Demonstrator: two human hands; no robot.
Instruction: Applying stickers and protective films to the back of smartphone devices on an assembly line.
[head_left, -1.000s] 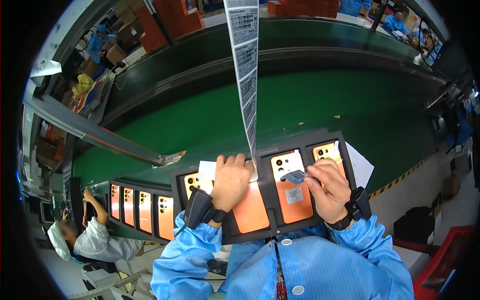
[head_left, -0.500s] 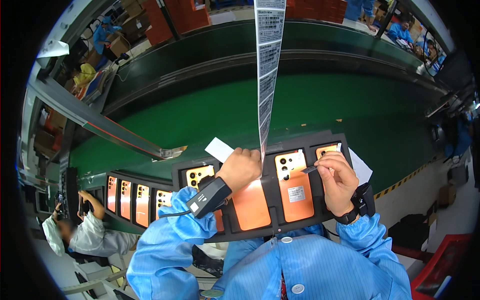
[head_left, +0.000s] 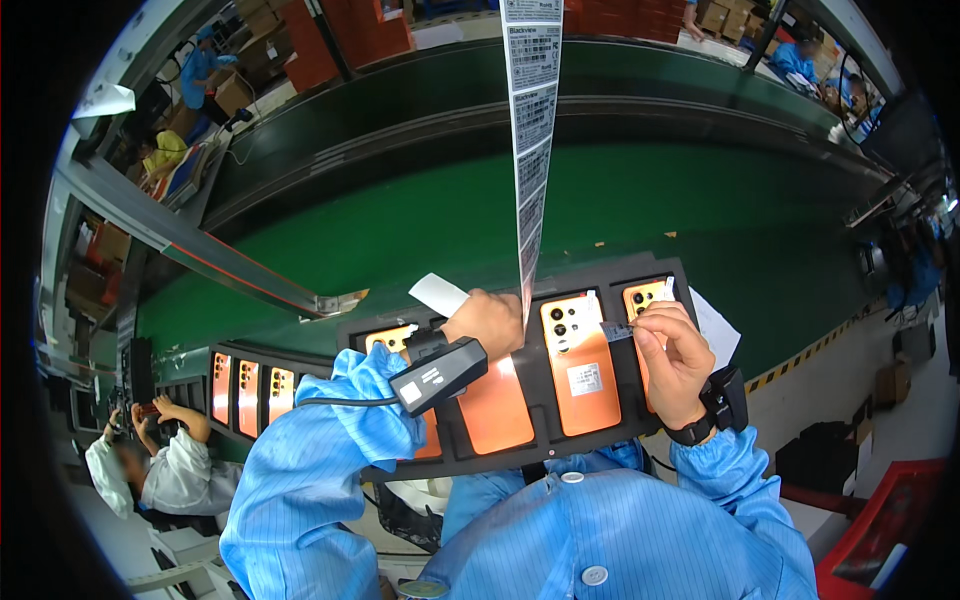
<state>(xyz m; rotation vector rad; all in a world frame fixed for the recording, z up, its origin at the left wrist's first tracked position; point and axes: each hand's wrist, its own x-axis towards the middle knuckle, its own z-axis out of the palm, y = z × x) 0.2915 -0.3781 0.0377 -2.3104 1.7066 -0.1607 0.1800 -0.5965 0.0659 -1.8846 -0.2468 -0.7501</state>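
My left hand (head_left: 484, 322) is closed on the lower end of a long strip of white printed labels (head_left: 534, 120) that hangs from above. A blank white tail of paper (head_left: 437, 296) sticks out on its left. Under this hand lies an orange phone (head_left: 497, 410), its upper part hidden. In my right hand (head_left: 676, 355), thumb and fingertips pinch a small grey label (head_left: 616, 331) beside another orange phone (head_left: 590, 408), which lies back up and bears a silvery sticker (head_left: 585, 379). These phones rest in slots of a black tray (head_left: 500, 462). A further orange phone (head_left: 640, 295) is partly behind my right hand.
The tray lies along a green conveyor belt (head_left: 400, 215). More orange phones (head_left: 248, 398) sit in a tray at left, near a co-worker (head_left: 190, 475). A metal post (head_left: 230, 255) slants over the belt. White paper (head_left: 715, 330) lies by the tray's right end.
The small label in my right hand has tilted and shows more of its face. My left wrist has turned, shifting its black device right and up. The tray appears slightly further left and up.
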